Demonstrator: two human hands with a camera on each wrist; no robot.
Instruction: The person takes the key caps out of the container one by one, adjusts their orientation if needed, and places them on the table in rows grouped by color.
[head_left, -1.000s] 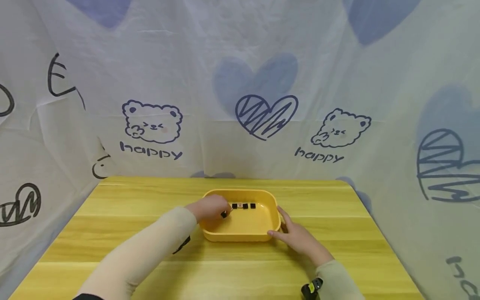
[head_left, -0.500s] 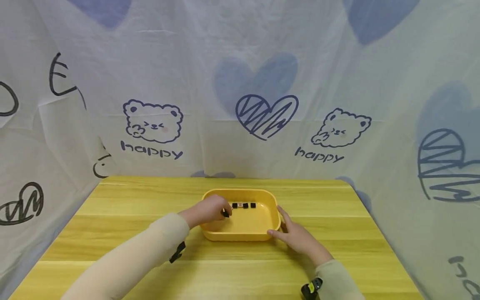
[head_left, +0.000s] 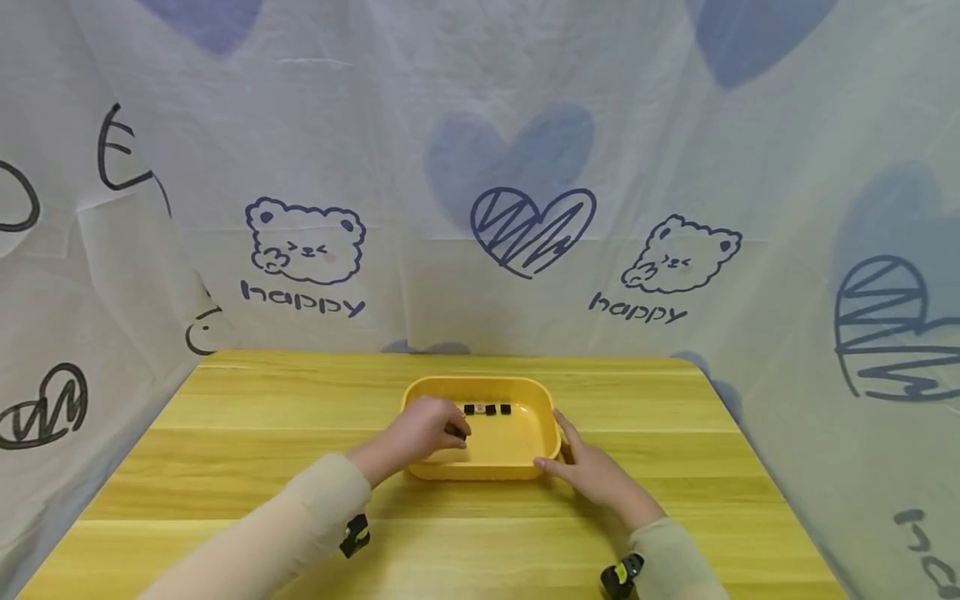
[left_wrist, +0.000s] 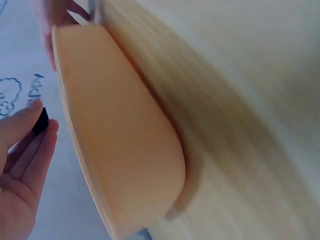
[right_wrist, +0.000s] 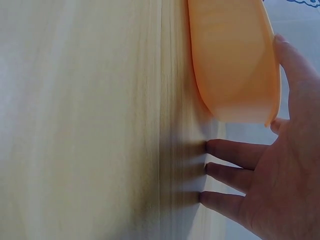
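A yellow plastic basin point(head_left: 480, 472) stands on the table, and a short row of small black blocks point(head_left: 491, 410) lies along its far inner side. Among them sits a pale block point(head_left: 481, 409) with a mark too small to read. My left hand point(head_left: 420, 429) is over the basin's left part. Between thumb and fingertips it pinches a small black block point(left_wrist: 41, 122), mostly covered in the head view. At the basin's right end is my right hand point(head_left: 596, 477), its thumb and index finger touching the rim. Its other fingers point(right_wrist: 232, 152) are spread, with their tips at the tabletop.
The wood-grain table point(head_left: 675, 433) spreads around the basin on all sides. Behind and beside it hangs a pale cloth point(head_left: 420, 167) printed with hearts and bears. Dark wrist devices with straps point(head_left: 622, 575) are worn on both forearms.
My left hand has drawn slightly toward me and to the right inside the basin, keeping the black block in its fingertips. The right hand and the row of blocks look the same.
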